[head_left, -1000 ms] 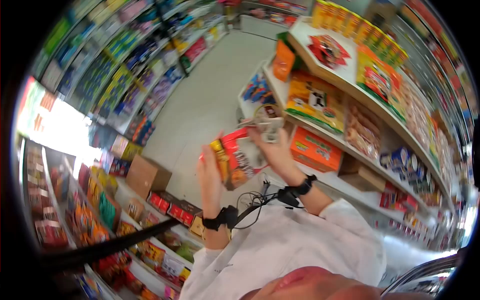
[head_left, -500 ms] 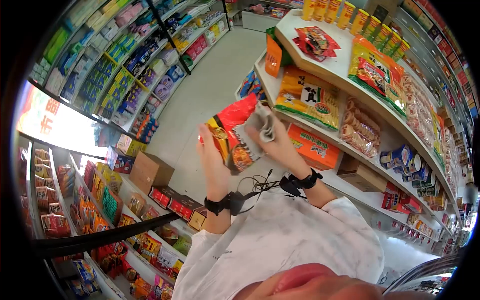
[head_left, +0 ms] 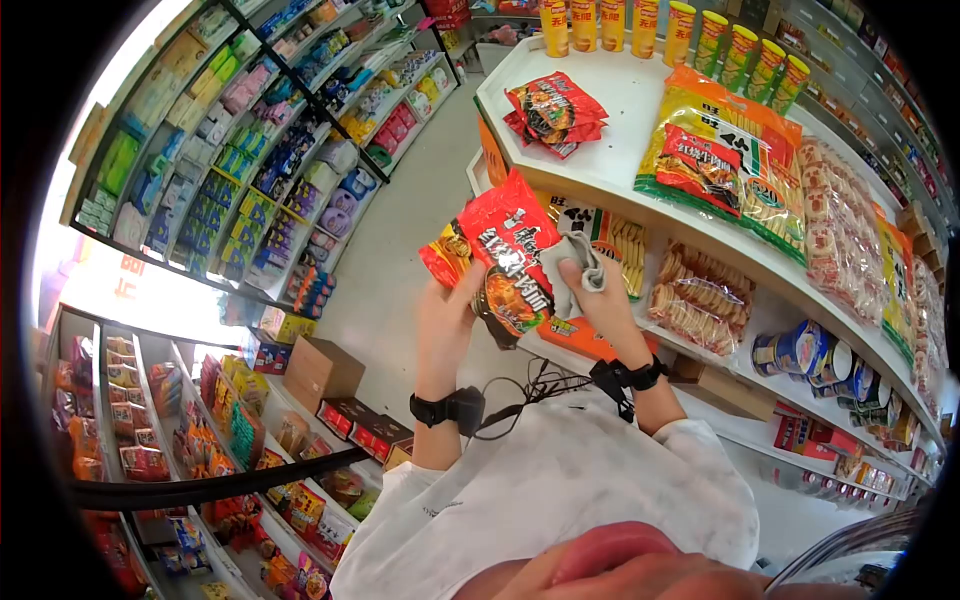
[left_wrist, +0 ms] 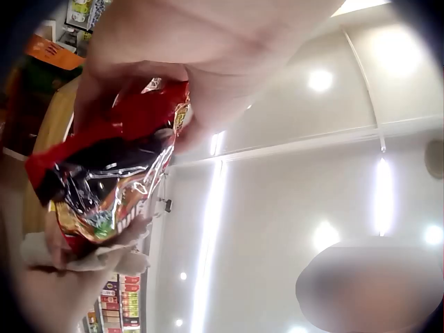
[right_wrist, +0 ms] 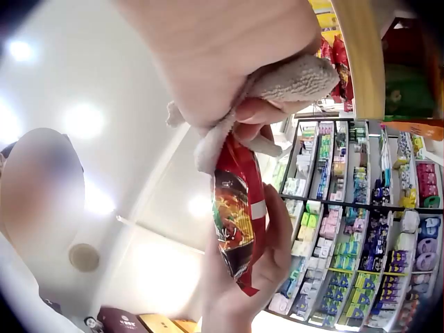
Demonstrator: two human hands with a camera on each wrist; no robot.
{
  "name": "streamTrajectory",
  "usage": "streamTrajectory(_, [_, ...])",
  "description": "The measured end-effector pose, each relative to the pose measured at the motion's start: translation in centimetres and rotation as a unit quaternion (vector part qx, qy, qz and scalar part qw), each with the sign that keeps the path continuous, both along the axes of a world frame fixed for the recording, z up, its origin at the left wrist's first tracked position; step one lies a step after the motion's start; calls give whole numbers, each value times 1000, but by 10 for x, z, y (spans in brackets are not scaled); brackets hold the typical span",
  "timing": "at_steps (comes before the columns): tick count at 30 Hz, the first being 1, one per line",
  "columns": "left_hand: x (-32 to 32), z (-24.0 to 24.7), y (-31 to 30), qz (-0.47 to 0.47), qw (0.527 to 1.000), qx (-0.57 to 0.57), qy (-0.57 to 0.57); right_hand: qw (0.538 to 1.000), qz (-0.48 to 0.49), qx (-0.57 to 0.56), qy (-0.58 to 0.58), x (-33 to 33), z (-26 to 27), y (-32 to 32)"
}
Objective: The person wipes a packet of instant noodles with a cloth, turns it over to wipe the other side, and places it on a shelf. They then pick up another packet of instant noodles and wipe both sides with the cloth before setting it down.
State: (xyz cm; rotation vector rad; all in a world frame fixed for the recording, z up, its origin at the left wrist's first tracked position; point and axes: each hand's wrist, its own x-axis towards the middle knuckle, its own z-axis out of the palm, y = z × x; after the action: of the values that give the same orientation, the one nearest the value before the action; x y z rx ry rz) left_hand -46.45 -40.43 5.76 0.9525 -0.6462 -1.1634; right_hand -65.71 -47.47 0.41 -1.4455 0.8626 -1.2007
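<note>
A red and black instant noodle packet point(head_left: 512, 262) is held up in front of the chest, its printed front facing the head camera. My left hand point(head_left: 446, 318) grips its lower left side, the thumb across the front. At the opposite edge my right hand point(head_left: 607, 308) holds a grey cloth point(head_left: 582, 268) against the packet, thumb on top of the cloth. The right wrist view shows the cloth point(right_wrist: 295, 80) bunched in the fingers at one end of the packet point(right_wrist: 234, 218). In the left wrist view the packet's shiny wrapper point(left_wrist: 114, 170) lies beneath the left palm.
Similar red packets point(head_left: 556, 110) lie stacked on the white display shelf point(head_left: 615, 138) ahead. Another red packet point(head_left: 700, 172) rests on a large yellow bag point(head_left: 770, 135), with snack canisters point(head_left: 677, 32) behind. A cardboard box point(head_left: 322, 372) stands on the floor at left. Black cables point(head_left: 525, 390) hang between the wrists.
The packet has turned so that its front faces the head camera. The view has shifted, bringing the display shelf's stacked packets nearer. The cloth stays in the right hand at the packet's edge.
</note>
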Motion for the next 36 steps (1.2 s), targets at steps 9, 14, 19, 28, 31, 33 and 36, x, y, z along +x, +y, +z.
streamTrajectory(9, [-17,-3,-5,99,994,-38,-24,895,-20,267,-357,13,-32,-11])
streamTrajectory(14, [-11,-9,12,107,992,-28,-56,966,1,183,-184,41,-32,11])
streamTrajectory(19, [20,-11,46,75,997,-10,-18,991,-43,73,-103,61,-24,24])
streamTrajectory(28, [68,-20,92,186,982,-34,-21,959,177,216,-41,104,8,94])
streamTrajectory(31, [77,-25,100,170,985,-34,18,971,164,172,-34,110,15,101])
streamTrajectory(33, [81,-27,103,155,984,-53,69,980,144,139,3,105,27,112])
streamTrajectory(36, [83,-21,104,139,983,-75,91,982,168,78,27,95,24,107])
